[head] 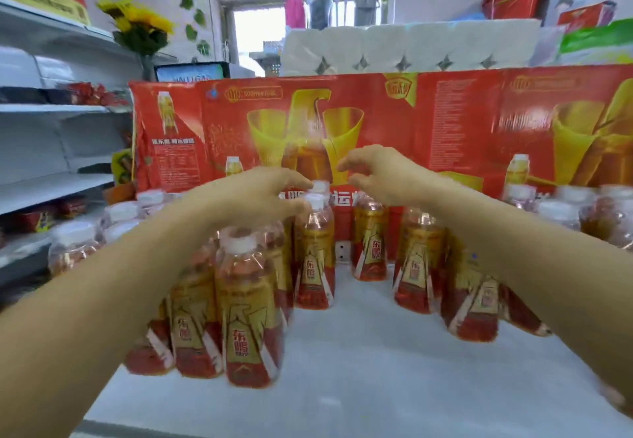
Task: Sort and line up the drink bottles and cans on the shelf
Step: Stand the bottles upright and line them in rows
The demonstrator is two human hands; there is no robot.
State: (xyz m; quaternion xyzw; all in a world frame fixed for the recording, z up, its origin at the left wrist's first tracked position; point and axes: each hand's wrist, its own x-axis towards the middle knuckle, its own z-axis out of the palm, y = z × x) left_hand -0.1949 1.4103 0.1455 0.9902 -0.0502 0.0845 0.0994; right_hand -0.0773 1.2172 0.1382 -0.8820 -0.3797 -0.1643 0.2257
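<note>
Several drink bottles with white caps and red-and-gold labels stand on a white shelf [359,362]. One cluster stands at the left, its front bottle [248,307] nearest me. A looser row stands at the right [419,259]. My left hand [260,194] reaches over the left cluster, fingertips touching the cap of a middle bottle [315,249]. My right hand [380,172] hovers above another bottle [370,242], fingers curled and apart, holding nothing.
A red printed carton wall [445,122] backs the shelf. White paper rolls [411,47] are stacked above it. Grey shelves [51,184] with red packets run along the left. More capped bottles [561,215] crowd the far right.
</note>
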